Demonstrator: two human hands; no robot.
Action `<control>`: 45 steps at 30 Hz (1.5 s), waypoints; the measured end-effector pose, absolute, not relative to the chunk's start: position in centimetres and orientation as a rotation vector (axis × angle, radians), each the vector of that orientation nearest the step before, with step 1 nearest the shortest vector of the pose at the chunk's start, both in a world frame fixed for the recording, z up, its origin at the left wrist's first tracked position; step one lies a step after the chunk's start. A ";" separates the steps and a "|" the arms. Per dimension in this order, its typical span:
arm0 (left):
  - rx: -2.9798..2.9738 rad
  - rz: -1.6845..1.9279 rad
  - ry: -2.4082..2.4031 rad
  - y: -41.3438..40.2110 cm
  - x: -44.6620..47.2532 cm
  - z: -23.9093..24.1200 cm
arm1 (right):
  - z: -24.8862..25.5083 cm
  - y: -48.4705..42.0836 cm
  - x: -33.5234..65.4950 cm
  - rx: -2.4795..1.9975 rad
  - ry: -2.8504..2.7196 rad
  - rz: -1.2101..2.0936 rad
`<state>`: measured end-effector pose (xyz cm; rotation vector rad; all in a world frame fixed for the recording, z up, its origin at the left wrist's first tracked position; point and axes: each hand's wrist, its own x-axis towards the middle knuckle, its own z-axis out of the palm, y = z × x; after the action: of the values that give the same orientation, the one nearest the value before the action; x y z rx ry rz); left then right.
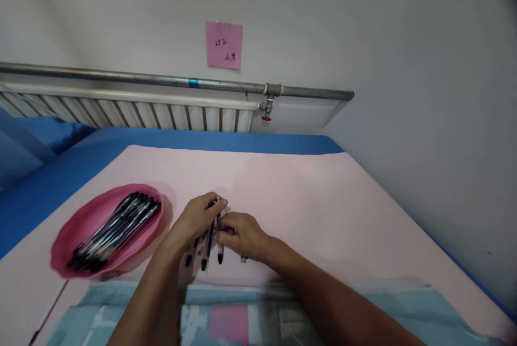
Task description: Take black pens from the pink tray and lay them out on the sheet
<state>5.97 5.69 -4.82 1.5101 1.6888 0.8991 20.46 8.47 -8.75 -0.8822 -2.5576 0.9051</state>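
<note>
My left hand (197,215) is closed with its fingertips at the upper end of a clear-barrelled pen (220,251) with a dark tip. My right hand (244,234) pinches the same pen near its middle, its fingers curled in. Under my left hand lie a few more pens (204,260), roughly side by side, their dark lower ends pointing toward me. A small shiny end of something (243,258) shows beneath my right hand; the rest of it is hidden.
At the left, a pink scalloped basin (60,249) holds a bundle of several black and clear pens (121,227). A pink sheet (302,200) covers the blue-edged surface. Patterned teal cloth (226,324) lies nearest me. Behind run a radiator (161,114) and a metal pipe (141,77).
</note>
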 end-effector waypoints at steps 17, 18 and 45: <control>1.596 0.716 1.906 6.0 6.5 -5.3 | -8.9 8.4 20.4 -0.859 -2.549 0.901; 1.611 0.681 1.935 6.0 6.6 -5.2 | -9.0 8.4 20.4 -0.847 -2.543 0.901; 1.713 0.319 2.172 6.4 7.4 -5.8 | -8.9 8.2 20.3 -0.900 -2.522 0.888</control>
<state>7.35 6.38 -5.80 1.7129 2.1724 0.3191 20.33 8.20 -8.86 -0.9002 -2.5218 0.8880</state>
